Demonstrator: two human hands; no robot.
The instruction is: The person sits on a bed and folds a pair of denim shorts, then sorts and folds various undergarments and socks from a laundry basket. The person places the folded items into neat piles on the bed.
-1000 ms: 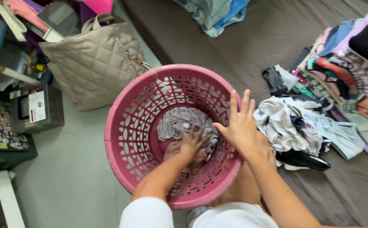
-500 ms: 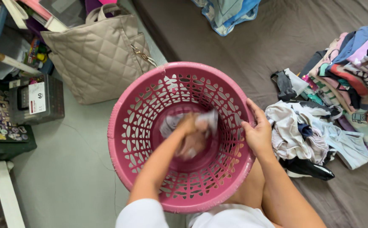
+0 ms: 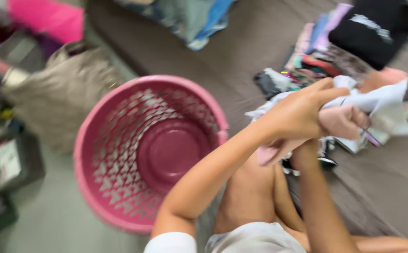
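Since the earlier frames, the pale garment (image 3: 391, 110) has been lifted out of the pink laundry basket (image 3: 119, 187), and both hands have been carried away from the basket toward three o'clock, over the brown bed surface (image 3: 260, 42). The basket is now seen bare inside, its solid round bottom showing, and it sits at about nine o'clock from the hands, well apart from them. The left hand (image 3: 302, 115) is closed around a bunch of the garment, thumb and fingers pinched on the cloth; the right hand (image 3: 342, 122) is closed as a fist on the same cloth, just beside and partly under the left hand, touching it. The garment is held in the air, its loose part trailing toward three o'clock; the view is blurred, so its kind cannot be told. A heap of mixed clothes (image 3: 325, 56) lies on the bed at about twelve o'clock from the hands, with a black folded piece (image 3: 377, 33) at one o'clock, and a beige quilted bag (image 3: 58, 93) stands at ten o'clock beside the basket. The step in hand is judged to be the handling of a single piece above the bed, between picking up and laying out. For the next move, the bunched cloth would need to be spread between the two hands and its edges found before it can be laid flat.
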